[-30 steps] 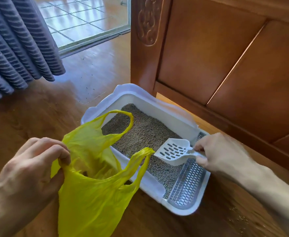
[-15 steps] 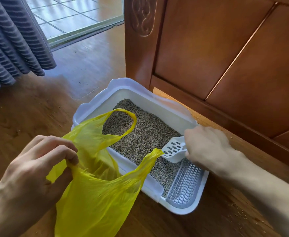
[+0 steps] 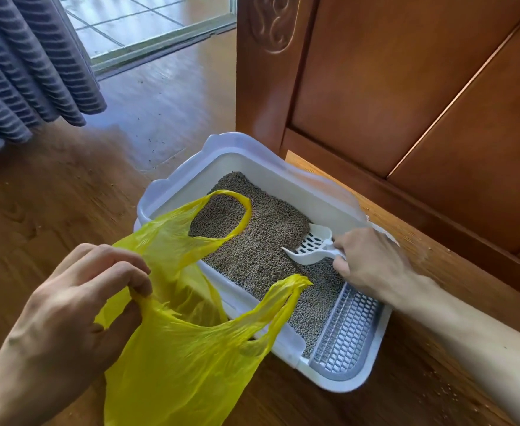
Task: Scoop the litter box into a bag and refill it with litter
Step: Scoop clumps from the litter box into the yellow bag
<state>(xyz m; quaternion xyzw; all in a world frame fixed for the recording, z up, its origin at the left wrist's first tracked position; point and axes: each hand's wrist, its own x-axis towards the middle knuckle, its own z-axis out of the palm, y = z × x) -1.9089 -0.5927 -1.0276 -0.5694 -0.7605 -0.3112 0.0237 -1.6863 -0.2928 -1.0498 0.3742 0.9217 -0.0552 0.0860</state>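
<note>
A white litter box (image 3: pixel 191 167) sits on the wooden floor, filled with grey-brown litter (image 3: pixel 265 241); a grey grated step (image 3: pixel 348 333) forms its near right end. My right hand (image 3: pixel 366 259) grips the handle of a white slotted scoop (image 3: pixel 311 244), whose blade is tilted on its side and touches the litter near the box's far wall. My left hand (image 3: pixel 83 302) pinches the rim of a yellow plastic bag (image 3: pixel 179 358) and holds it up at the box's near left side. The bag's two handles droop over the litter.
A carved wooden cabinet (image 3: pixel 406 87) stands right behind the box, its base ledge under my right forearm. Grey striped curtains (image 3: pixel 22 72) hang at the upper left, beside a sliding-door track and tiled balcony. Stray litter grains dot the floor (image 3: pixel 166 118).
My right hand has drawn back toward the box's right end and turned the scoop onto its edge in the litter. The left hand still holds the bag in the same place.
</note>
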